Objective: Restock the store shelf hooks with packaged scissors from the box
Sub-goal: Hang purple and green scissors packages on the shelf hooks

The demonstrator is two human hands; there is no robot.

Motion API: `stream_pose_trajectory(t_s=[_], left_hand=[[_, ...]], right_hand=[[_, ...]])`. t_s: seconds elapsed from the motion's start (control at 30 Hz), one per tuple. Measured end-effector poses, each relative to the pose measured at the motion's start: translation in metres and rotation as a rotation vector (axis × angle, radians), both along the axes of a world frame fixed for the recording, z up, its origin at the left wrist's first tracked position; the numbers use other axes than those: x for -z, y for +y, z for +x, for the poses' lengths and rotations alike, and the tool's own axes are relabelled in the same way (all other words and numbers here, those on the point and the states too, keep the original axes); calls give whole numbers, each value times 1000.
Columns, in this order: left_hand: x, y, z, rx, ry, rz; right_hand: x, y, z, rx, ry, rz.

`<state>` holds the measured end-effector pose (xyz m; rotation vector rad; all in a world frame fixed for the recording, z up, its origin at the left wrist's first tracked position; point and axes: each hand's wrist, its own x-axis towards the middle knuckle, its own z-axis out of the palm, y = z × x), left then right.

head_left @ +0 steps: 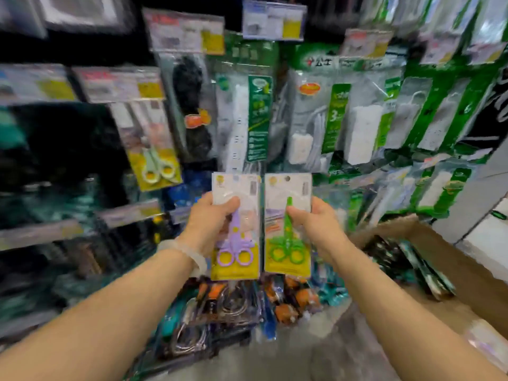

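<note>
My left hand (213, 218) grips a pack of purple scissors (235, 251) by its left edge, thumb across the front. My right hand (313, 221) holds a pack of green scissors (287, 250) by its right edge. Both packs stand upright, side by side, in front of the shelf. A similar pack with pale green scissors (156, 163) hangs on a hook at the upper left. The cardboard box (464, 273) sits open at the lower right with dark packs inside.
Green-and-white power strip packs (336, 116) hang above and to the right. Price labels (273, 20) line the hook ends. More scissor packs (233, 301) hang low on the shelf below my hands. Grey floor (288, 353) shows beneath.
</note>
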<state>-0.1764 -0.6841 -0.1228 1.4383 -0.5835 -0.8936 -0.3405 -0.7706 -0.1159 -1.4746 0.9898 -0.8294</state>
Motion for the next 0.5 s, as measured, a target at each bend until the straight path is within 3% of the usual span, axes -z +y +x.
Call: stream_pose_trajectory(t_s=[0.23, 0.5], left_hand=[[-24, 216, 123, -389, -8, -66], [-62, 422, 209, -817, -84, -121]], right_hand=[[-15, 169, 179, -381, -76, -29], [-41, 345, 328, -794, -150, -46]])
